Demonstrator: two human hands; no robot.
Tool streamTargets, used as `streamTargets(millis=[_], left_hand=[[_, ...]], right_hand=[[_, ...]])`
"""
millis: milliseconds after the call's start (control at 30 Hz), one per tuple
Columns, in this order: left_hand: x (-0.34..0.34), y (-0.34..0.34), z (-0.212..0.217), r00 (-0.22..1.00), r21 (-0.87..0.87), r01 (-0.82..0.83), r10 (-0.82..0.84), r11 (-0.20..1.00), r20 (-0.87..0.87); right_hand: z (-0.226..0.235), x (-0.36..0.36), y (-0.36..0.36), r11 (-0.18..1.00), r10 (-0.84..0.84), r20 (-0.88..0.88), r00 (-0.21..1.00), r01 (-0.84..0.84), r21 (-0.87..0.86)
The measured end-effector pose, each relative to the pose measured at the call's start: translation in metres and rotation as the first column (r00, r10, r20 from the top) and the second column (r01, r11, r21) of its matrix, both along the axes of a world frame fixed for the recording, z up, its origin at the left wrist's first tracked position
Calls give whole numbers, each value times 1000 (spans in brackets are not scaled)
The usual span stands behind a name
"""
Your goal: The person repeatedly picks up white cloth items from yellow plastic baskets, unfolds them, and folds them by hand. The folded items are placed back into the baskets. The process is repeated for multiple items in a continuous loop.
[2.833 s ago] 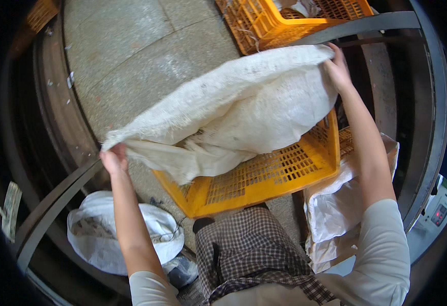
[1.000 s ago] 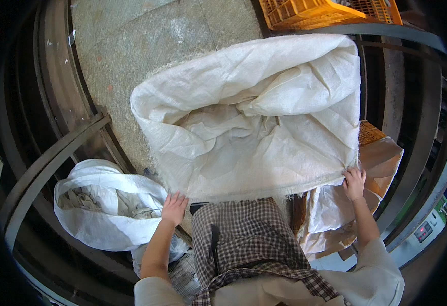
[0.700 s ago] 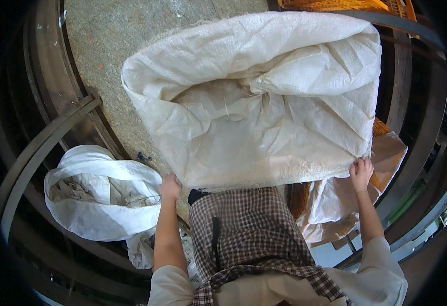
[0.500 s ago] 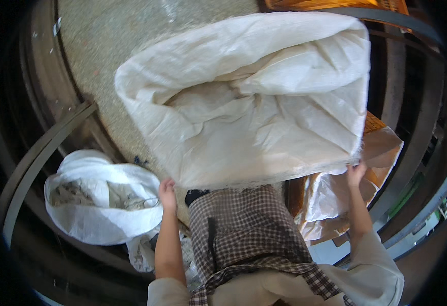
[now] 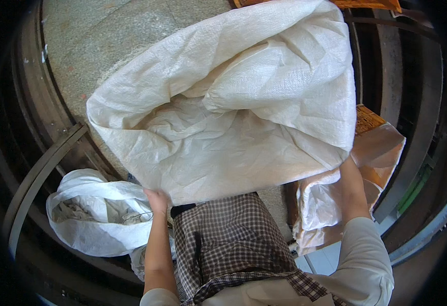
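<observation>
Grip: left hand [image 5: 156,200] closed on the rim of the white sack [image 5: 228,115] at 7 o'clock; right hand [image 5: 350,166] tucked under the rim at 4, fingers hidden, can't tell if clenched. Sack hangs dead ahead, mouth up; wide hand spacing probably keeps it spread. Smaller white bag [image 5: 106,235] at 8, brown box [image 5: 381,145] at 4, both likely parked aside for arm room.

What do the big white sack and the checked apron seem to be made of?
The big white sack looks like woven plastic, faintly shiny, judging by its crisp creases and frayed edge threads. The checked apron seems matte cloth, perhaps cotton, since it drapes in soft folds without shine.
</observation>
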State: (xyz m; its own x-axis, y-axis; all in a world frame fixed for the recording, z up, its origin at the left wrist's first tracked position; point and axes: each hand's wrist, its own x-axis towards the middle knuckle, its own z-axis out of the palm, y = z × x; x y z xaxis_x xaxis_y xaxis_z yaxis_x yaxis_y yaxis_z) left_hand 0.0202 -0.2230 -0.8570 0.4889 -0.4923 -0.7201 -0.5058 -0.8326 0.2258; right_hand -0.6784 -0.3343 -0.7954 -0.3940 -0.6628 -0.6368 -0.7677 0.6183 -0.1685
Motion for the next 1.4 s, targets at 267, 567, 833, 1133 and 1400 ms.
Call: streamTargets(millis=[267,567,833,1133,1400], left_hand=[[2,-102,59,716,-296,698,-637,652,285],[-38,-221,-56,127,365,924,-992,116,-8],[37,-144,43,550,-382,827,-734,413,399],[53,-125,-8,561,136,-586,521,799,-643],[-112,-172,58,596,48,-211,167,976,-785]], right_hand=[[94,110,-91,621,-92,-27,995,36,-783],[-62,254,-208,433,898,-236,371,-653,621],[51,222,-181,532,640,-374,672,-738,-416],[82,128,-177,926,-27,-322,946,-98,-366],[216,0,-219,968,-151,-890,431,-118,-222]])
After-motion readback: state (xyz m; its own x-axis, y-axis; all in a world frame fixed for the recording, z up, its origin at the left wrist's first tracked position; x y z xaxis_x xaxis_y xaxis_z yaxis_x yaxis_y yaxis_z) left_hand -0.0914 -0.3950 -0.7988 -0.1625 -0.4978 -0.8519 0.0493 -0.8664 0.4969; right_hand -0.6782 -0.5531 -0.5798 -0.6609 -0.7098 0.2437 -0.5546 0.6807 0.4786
